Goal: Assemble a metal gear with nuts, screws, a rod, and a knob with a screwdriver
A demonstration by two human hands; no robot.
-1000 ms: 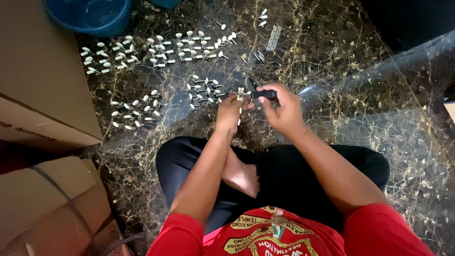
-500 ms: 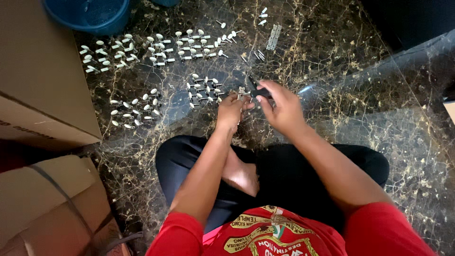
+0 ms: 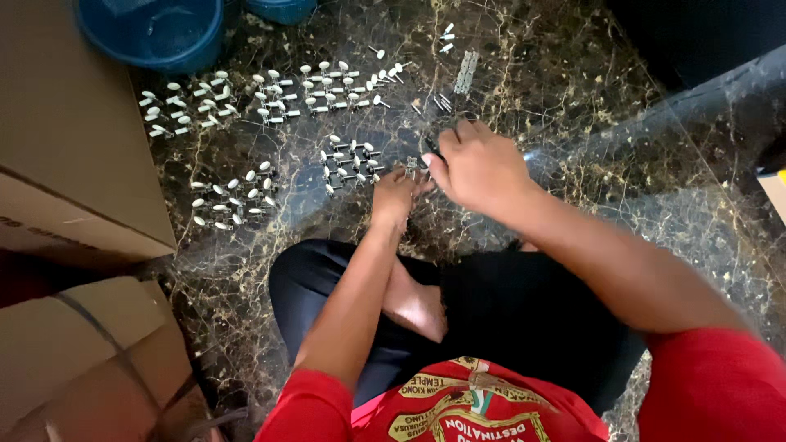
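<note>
I sit cross-legged on a dark marble floor (image 3: 573, 90). My left hand (image 3: 395, 195) pinches a small metal part (image 3: 412, 164) close to the floor. Just right of it, my right hand (image 3: 479, 164) is closed around a dark slim tool (image 3: 431, 148) whose tip points at that part. Directly left of both hands lies a cluster of small white-headed pegs (image 3: 350, 160). Beyond the right hand lie a thin metal strip (image 3: 466, 72) and a few loose pegs (image 3: 442, 102).
More groups of white-headed pegs lie in rows at the upper left (image 3: 270, 92) and at the left (image 3: 231, 196). Two blue tubs (image 3: 155, 33) stand at the top. Cardboard boxes (image 3: 65, 147) fill the left side. A dark object (image 3: 704, 41) sits top right.
My right hand has shifted slightly left and turned over the part, hiding most of the dark tool that showed earlier. The left hand has stayed in place.
</note>
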